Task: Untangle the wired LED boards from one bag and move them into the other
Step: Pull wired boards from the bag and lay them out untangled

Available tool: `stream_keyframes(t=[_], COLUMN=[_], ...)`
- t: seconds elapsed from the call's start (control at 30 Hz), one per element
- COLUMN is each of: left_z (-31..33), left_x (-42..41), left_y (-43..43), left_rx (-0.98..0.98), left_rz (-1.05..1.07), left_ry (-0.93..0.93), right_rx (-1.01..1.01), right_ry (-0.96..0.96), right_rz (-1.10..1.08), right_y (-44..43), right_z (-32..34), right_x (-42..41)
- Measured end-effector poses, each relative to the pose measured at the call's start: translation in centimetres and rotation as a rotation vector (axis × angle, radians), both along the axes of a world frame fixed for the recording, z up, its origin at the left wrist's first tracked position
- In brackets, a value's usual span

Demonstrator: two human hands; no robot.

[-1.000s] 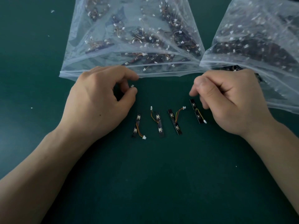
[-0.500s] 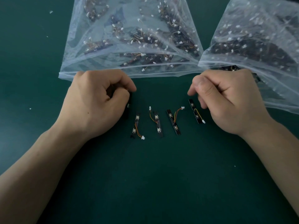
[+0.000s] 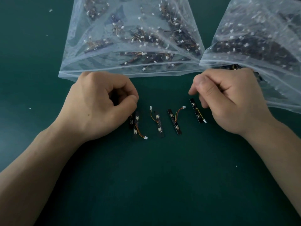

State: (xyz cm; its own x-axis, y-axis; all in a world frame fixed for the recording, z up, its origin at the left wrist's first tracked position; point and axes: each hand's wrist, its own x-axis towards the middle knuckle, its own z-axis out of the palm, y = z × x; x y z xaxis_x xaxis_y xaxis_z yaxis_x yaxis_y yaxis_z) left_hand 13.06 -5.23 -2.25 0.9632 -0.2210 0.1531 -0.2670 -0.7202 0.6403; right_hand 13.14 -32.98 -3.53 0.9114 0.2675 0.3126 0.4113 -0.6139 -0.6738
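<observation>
Left hand (image 3: 97,106) curls over a half-hidden LED board (image 3: 131,121); pinching or not, cannot tell. Right hand (image 3: 228,101), curled on nothing, hovers beside the rightmost board (image 3: 197,111).

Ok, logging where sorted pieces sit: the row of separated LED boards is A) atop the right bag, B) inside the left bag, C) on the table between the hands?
C: the LED boards lie in a row on the green table, between the left hand and the right hand.

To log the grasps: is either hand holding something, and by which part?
Left hand curls over a half-hidden LED board; a hold cannot be told. Right hand holds nothing visible.
</observation>
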Motion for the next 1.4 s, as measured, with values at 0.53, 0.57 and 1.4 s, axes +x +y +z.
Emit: stream_keyframes(t=[0.53,0.57,1.4], left_z=[0.5,0.5,0.2], left_x=[0.1,0.1,0.0], left_y=[0.6,0.6,0.3], left_rx=[0.139,0.140,0.100], left_rz=[-0.073,-0.078,-0.079], left_ry=[-0.033,-0.030,-0.056], right_rx=[-0.239,-0.230,-0.223], right_ry=[0.060,0.068,0.164], right_rz=[0.055,0.057,0.249], right_y=[0.3,0.3,-0.7], right_z=[0.8,0.8,1.1], right_x=[-0.1,-0.1,-0.1])
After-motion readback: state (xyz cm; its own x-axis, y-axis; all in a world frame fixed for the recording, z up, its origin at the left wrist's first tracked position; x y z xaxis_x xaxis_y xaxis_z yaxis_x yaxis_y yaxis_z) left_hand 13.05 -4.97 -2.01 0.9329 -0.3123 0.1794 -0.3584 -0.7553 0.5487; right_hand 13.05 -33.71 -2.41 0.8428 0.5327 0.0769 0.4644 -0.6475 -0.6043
